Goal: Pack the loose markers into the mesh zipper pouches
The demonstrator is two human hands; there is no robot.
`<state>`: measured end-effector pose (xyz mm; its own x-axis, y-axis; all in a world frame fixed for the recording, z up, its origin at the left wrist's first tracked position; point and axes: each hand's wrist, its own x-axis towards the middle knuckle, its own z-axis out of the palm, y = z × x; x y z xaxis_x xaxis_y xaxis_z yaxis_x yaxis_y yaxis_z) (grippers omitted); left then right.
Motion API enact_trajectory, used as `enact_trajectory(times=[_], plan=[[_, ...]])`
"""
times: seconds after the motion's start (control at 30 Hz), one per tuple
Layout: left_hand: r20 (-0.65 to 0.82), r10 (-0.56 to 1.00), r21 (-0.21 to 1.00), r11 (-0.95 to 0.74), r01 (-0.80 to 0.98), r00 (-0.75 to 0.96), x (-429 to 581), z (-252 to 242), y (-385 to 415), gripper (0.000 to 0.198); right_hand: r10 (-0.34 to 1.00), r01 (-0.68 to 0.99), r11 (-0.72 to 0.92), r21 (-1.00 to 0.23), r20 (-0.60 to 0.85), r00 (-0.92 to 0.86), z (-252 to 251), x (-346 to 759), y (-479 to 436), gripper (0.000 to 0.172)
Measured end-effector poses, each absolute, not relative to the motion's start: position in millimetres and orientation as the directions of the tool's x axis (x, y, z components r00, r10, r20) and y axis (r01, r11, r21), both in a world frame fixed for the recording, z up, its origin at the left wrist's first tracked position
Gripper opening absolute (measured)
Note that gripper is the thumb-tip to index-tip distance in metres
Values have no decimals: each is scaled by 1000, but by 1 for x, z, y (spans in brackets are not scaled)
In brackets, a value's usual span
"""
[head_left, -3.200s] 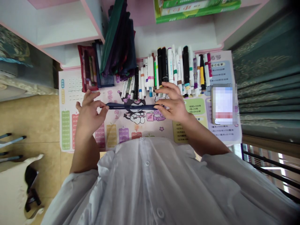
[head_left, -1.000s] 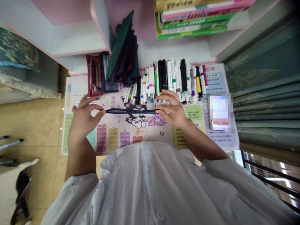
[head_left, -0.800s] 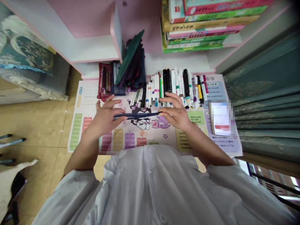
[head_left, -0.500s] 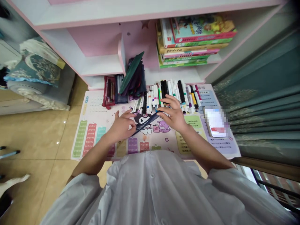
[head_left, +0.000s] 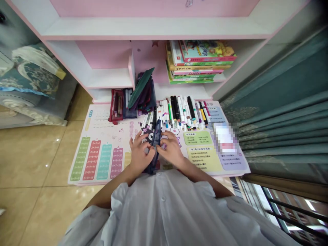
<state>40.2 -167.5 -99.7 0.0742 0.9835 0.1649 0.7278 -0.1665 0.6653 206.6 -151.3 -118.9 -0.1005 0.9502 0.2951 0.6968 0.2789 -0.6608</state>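
Note:
A dark navy mesh pouch [head_left: 157, 131] is held on edge over the printed desk mat, close to my shirt. My left hand [head_left: 140, 152] pinches it from the left, thumb and forefinger meeting at its edge. From the right, my right hand [head_left: 171, 147] grips the same edge with thumb and fingers close to the left thumb. Just beyond the pouch lies a row of marker pens [head_left: 176, 111], mostly white and black. What the pouch contains, if anything, I cannot make out.
Left of the markers lie a red mesh pouch [head_left: 117, 106] with pens and a pile of dark pouches [head_left: 143, 92]. Books [head_left: 197, 65] are stacked on the shelf behind. A phone [head_left: 225, 138] rests on the mat [head_left: 102, 119] at right, near a curtain [head_left: 269, 106].
The pouch has turned from slanting across the mat to pointing away from me. My right hand has come left and nearer, and both hands now meet at its edge. The view has shifted.

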Motion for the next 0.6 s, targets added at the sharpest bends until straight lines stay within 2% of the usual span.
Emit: enact_trajectory(times=[0.13,0.27,0.47,0.6], plan=[[113,991,648,-125,751,68,35,-102,-161,13,948,741,281,-610,295,-116,-120,215,-148,19],[46,996,604,-89,792,77,36,-100,-151,12,932,737,352,-577,293,-215,-114,222,-143,20],[18,994,565,-98,819,107,43,-88,-137,24,933,757,356,-547,254,-255,-111,226,-138,19],[28,994,575,-105,811,109,46,-87,-132,24,916,757,365,-542,353,-189,-106,243,-122,27]])
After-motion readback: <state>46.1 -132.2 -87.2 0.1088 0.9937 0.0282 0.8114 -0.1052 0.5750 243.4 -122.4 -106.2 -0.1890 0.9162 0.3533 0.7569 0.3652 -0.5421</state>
